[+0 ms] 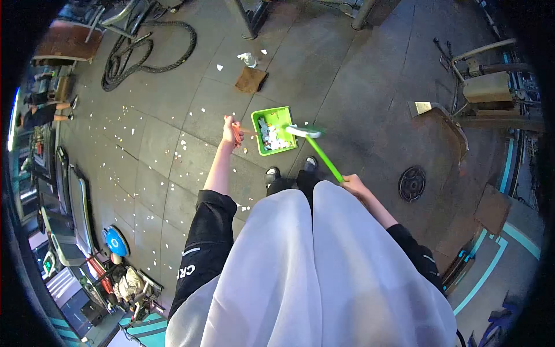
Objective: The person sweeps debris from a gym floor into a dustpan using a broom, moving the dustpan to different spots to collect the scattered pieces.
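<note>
Head view: the left hand [232, 132] is closed round the thin handle of a green dustpan [272, 113], which sits on the floor [347, 87] just right of it. The right hand [354, 184] grips a green broom [324, 157], its head touching the pan's right rim. Paper scraps [173, 139] dot the floor to the left. A piece of cardboard [250, 80] lies farther off.

Left arm [215, 173] reaches forward and down, nearly straight; black sleeve [205, 231] ends about the elbow, forearm bare. Left hand [232, 132] — fingers curled closed in a grip, back of hand up. Right arm [378, 211] bent, kept closer to the torso, forearm bare. Right hand [354, 184] — closed fist, nearer the body than the left. Hands well apart.
</note>
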